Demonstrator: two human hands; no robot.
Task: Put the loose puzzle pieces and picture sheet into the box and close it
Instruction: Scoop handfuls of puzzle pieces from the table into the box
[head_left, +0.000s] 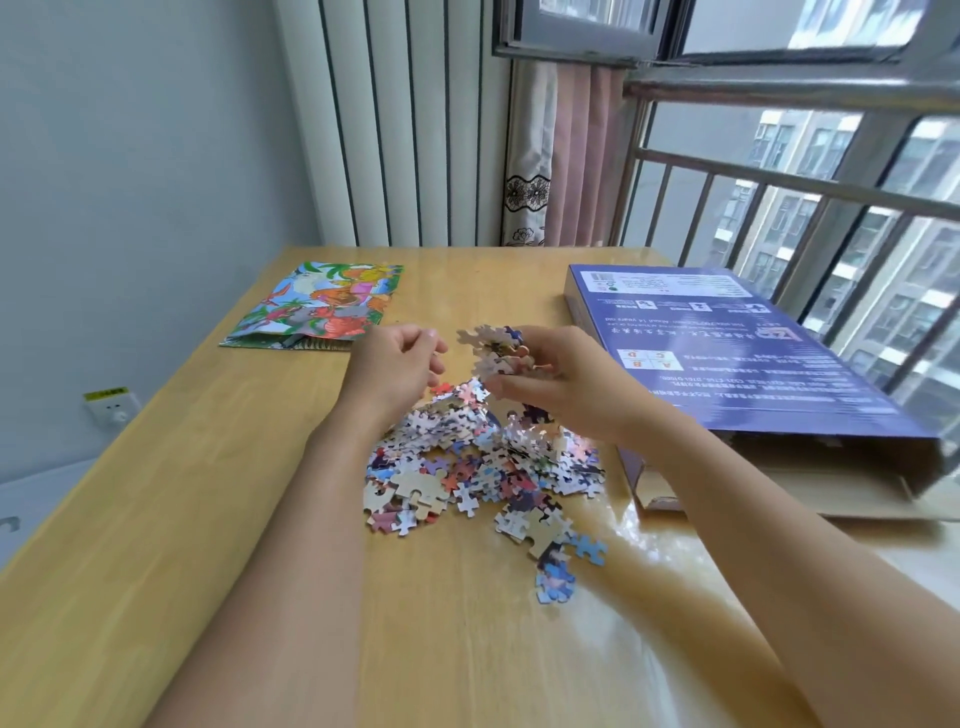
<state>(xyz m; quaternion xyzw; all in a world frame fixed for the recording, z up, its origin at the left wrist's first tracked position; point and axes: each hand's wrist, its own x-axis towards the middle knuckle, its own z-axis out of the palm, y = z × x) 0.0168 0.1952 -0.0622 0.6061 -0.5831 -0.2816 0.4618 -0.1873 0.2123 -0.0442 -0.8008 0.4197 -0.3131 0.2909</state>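
Observation:
A heap of loose puzzle pieces (483, 467) lies in the middle of the wooden table (156, 519). My right hand (566, 384) hovers over the heap and grips a bunch of pieces (496, 348) lifted off the table. My left hand (395, 366) is beside it, fingers curled, and I see no piece in it. The blue puzzle box (727, 353) lies flat at the right with its near end open, flaps out. The colourful picture sheet (322, 306) lies at the far left of the table.
A few stray pieces (556, 582) lie apart near the front of the heap. A window with a metal railing (779, 176) runs along the right. A radiator and a curtain stand behind the table. A wall socket (111, 408) is at the left.

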